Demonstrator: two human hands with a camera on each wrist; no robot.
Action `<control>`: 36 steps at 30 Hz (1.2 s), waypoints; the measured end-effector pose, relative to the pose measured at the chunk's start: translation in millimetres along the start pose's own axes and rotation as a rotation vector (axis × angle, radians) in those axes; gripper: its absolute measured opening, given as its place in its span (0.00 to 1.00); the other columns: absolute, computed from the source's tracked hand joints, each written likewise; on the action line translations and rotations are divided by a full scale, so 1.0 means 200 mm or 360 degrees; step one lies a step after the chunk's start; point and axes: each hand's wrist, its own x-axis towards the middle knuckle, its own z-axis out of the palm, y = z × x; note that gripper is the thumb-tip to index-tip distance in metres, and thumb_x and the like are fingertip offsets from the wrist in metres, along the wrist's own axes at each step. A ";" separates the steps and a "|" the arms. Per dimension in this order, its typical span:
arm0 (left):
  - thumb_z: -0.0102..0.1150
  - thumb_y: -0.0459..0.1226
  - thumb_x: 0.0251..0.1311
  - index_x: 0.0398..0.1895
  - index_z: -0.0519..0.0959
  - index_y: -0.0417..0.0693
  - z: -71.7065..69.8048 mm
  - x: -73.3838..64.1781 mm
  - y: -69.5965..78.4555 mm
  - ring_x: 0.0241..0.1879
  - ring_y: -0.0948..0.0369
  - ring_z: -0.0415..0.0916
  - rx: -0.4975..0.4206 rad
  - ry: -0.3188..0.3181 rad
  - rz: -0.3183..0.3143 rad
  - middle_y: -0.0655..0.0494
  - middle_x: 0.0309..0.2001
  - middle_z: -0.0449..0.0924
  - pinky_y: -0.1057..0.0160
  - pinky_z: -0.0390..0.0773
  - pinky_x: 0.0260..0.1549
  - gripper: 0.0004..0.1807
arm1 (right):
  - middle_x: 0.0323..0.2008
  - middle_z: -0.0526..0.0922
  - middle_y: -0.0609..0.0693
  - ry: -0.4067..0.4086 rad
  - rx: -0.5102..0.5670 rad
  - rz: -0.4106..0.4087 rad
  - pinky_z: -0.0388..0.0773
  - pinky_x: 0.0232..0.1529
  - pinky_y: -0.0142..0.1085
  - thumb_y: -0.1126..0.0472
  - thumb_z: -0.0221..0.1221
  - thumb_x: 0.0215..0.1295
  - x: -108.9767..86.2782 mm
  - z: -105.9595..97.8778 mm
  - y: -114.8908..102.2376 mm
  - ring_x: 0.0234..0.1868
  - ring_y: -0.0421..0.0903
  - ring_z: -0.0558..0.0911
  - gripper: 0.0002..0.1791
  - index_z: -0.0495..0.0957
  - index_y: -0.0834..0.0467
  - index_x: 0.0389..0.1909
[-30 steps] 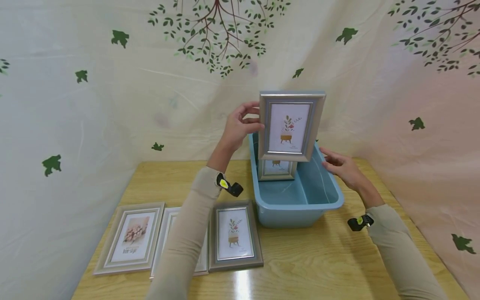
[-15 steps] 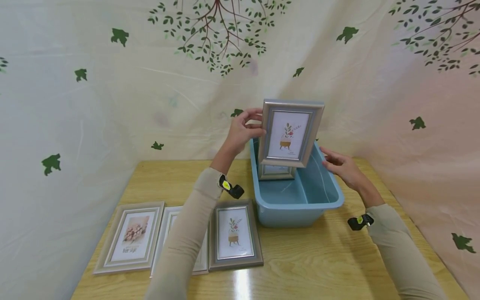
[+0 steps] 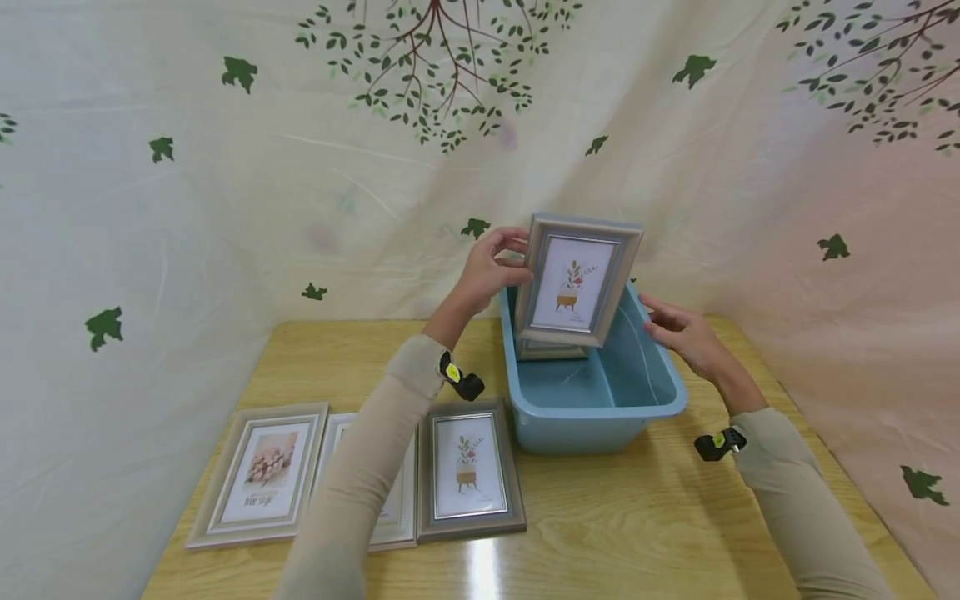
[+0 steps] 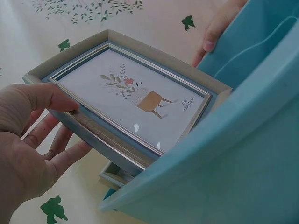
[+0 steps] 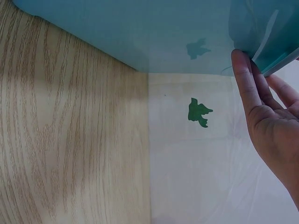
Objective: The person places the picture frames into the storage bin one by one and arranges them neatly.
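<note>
Head view: pinches the potted-plant picture frame (image 3: 573, 283) by its left side in the left hand (image 3: 486, 271). Holds it slightly tilted, directly right of the fingers, at the mouth of the blue plastic tub (image 3: 562, 433), overlapping a second picture frame (image 3: 553, 352) behind. Touches the tub's right rim with the right hand (image 3: 686, 337).

Left wrist view: grips the long edge with thumb on front, other fingers behind. Dips the lower end behind the tub's near wall.

Right wrist view: rests extended fingers against the tub, past the edge of the wood-grain table (image 5: 70, 130).
</note>
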 end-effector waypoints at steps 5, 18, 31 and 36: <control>0.65 0.17 0.51 0.61 0.74 0.39 0.00 0.02 -0.03 0.55 0.48 0.75 0.0083 -0.0025 0.0013 0.45 0.51 0.78 0.56 0.82 0.54 0.31 | 0.51 0.79 0.43 -0.0010 -0.0026 0.0002 0.80 0.47 0.23 0.58 0.55 0.77 0.00 0.00 0.00 0.47 0.32 0.80 0.34 0.57 0.58 0.79; 0.63 0.13 0.49 0.58 0.73 0.38 0.01 0.02 -0.08 0.47 0.48 0.78 0.0153 -0.0109 -0.0023 0.47 0.47 0.76 0.59 0.84 0.45 0.31 | 0.48 0.80 0.36 -0.0013 0.0004 -0.0012 0.81 0.46 0.24 0.59 0.55 0.77 0.01 0.00 0.01 0.47 0.31 0.80 0.34 0.56 0.59 0.79; 0.64 0.13 0.47 0.57 0.72 0.38 0.03 0.04 -0.12 0.40 0.53 0.77 0.0242 -0.0076 -0.0044 0.48 0.46 0.74 0.62 0.84 0.42 0.32 | 0.53 0.79 0.50 0.0011 -0.0072 -0.0002 0.81 0.46 0.24 0.57 0.55 0.77 0.01 0.00 0.02 0.47 0.32 0.80 0.34 0.57 0.55 0.79; 0.64 0.13 0.47 0.56 0.71 0.40 0.03 0.04 -0.14 0.43 0.51 0.79 0.0311 -0.0076 -0.0064 0.45 0.49 0.75 0.57 0.86 0.45 0.32 | 0.51 0.80 0.45 0.0014 -0.0071 0.0006 0.81 0.46 0.24 0.56 0.56 0.77 0.01 -0.01 0.02 0.47 0.33 0.80 0.34 0.57 0.55 0.79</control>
